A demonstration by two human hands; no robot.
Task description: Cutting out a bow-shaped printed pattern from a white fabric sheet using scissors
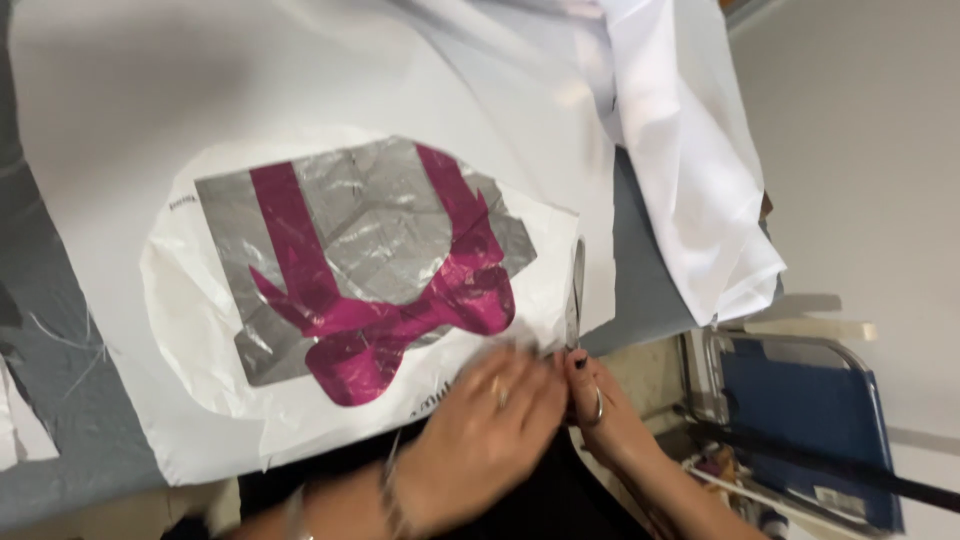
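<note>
A white plastic bag (230, 400) printed with a silver box and magenta ribbon bow lies flat on white fabric (200, 80) over a grey table. Scissors (575, 290) stand at the bag's right edge, blades pointing away from me. My right hand (605, 415), wearing a ring and dark nail polish, grips the scissors' handles. My left hand (490, 425), blurred and with a ring and bracelets, rests on the bag's near edge beside the right hand.
A bunched white cloth (690, 150) hangs over the table's right edge. The grey table surface (60, 400) shows at left. A blue folding chair (800, 420) stands on the floor at lower right, with small items under it.
</note>
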